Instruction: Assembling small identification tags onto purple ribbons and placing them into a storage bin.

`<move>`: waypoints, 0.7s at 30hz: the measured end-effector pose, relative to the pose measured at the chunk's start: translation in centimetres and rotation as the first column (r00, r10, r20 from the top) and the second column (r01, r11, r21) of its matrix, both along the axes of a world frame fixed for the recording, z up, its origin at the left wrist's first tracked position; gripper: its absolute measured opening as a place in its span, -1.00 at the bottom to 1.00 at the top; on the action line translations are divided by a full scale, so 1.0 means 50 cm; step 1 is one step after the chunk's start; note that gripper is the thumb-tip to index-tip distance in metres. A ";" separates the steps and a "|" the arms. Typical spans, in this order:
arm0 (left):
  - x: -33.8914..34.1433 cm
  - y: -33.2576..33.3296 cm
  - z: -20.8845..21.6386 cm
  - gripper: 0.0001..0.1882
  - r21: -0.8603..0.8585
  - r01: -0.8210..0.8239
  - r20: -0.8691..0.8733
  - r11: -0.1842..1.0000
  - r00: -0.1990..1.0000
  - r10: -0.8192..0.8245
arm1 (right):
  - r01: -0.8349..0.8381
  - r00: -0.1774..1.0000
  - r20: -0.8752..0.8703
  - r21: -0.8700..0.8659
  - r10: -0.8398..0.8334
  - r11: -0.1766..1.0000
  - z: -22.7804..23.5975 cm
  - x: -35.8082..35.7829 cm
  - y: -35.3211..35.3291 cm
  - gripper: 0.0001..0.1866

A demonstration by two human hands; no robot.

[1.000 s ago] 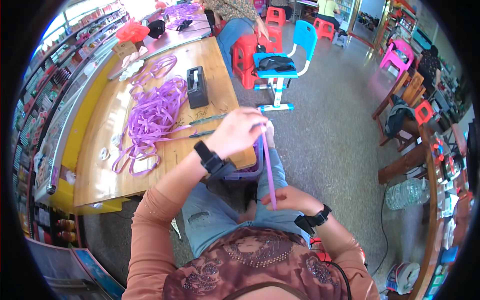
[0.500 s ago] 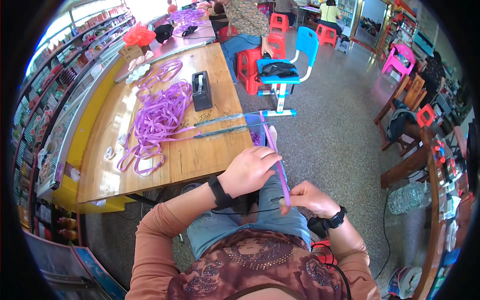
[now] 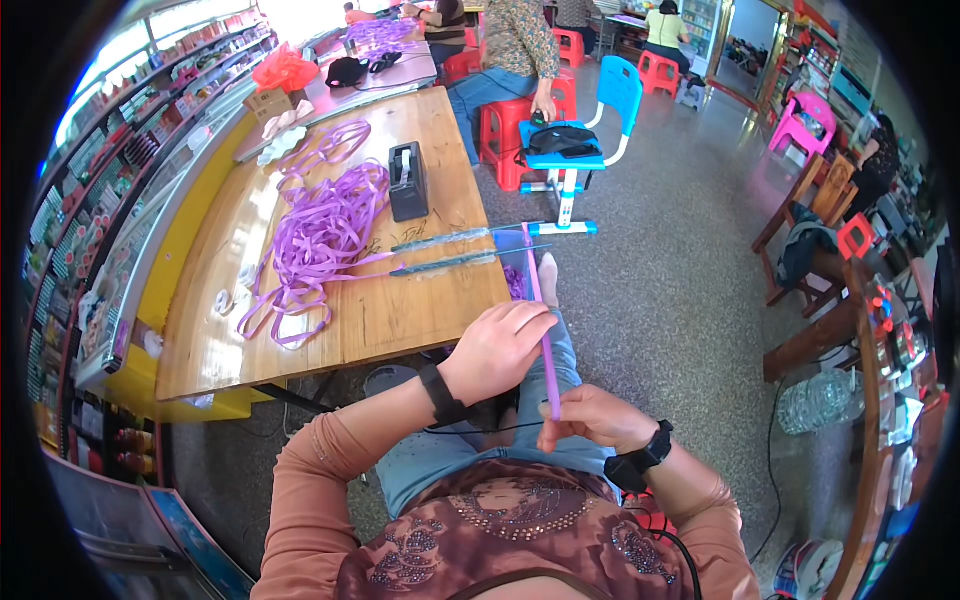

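A purple ribbon (image 3: pixel 535 278) runs from two thin metal rods (image 3: pixel 515 251) past the table's right edge down towards my lap. My left hand (image 3: pixel 497 348) is closed at the ribbon's middle stretch, fingers bent over it; the fingertips are partly hidden. Lower and to the right, my right hand (image 3: pixel 600 418) pinches the ribbon's near part between thumb and forefinger. Blue-green wrapping covers the rods where they lie on the wooden table (image 3: pixel 400 318). A tangled heap of purple ribbon (image 3: pixel 325 235) sits on that table, one strand leading to the rods.
Behind the heap stands a black tape dispenser (image 3: pixel 408 182). A blue chair (image 3: pixel 620 100) and red stools (image 3: pixel 505 140) are beyond the table, near a seated person (image 3: pixel 515 50). Stocked shelves (image 3: pixel 120 150) line the left; a large clear bottle (image 3: pixel 820 400) lies at right.
My right hand has shifted left and slightly towards me, with the ribbon in its pinch. My left hand has moved a little left and down. The ribbon now hangs closer to upright.
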State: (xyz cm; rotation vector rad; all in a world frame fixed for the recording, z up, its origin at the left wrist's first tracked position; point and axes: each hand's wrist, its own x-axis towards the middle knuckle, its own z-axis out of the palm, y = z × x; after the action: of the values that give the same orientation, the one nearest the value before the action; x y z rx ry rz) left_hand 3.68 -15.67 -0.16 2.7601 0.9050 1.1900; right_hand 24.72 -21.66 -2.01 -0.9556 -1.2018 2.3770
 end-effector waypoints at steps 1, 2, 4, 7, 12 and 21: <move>0.002 0.001 0.000 -0.60 0.014 0.008 0.002 1.000 1.000 -0.008 | -0.001 1.000 0.000 0.000 0.001 1.000 0.002 0.001 -0.001 -0.62; 0.004 0.001 -0.001 -0.61 0.028 0.017 0.005 0.999 1.000 -0.017 | 0.015 0.999 -0.031 -0.005 -0.015 1.000 0.006 0.003 -0.002 -0.62; 0.005 0.002 -0.002 -0.63 0.041 0.021 0.016 0.999 1.000 -0.022 | 0.031 0.998 -0.062 -0.010 -0.032 0.999 0.017 0.005 -0.004 -0.61; 0.006 0.006 -0.005 -0.67 0.081 0.038 0.031 0.996 0.999 -0.041 | 0.038 0.996 -0.079 0.006 -0.038 0.999 0.034 0.006 -0.007 -0.60; 0.009 0.013 -0.013 -0.73 0.122 0.053 0.012 0.991 0.998 -0.055 | 0.127 0.989 -0.083 0.023 -0.125 0.992 0.056 0.004 -0.009 -0.57; 0.013 0.015 -0.011 -0.72 0.051 0.049 -0.035 0.998 0.998 -0.047 | 0.099 0.995 -0.015 0.149 -0.098 0.984 0.064 0.033 0.008 -0.59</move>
State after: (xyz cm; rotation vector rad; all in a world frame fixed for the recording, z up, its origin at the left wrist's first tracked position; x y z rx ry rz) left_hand 4.33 -14.90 -0.71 2.8330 0.8173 1.1797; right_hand 26.36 -21.23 1.21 -0.9349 -1.2786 2.1784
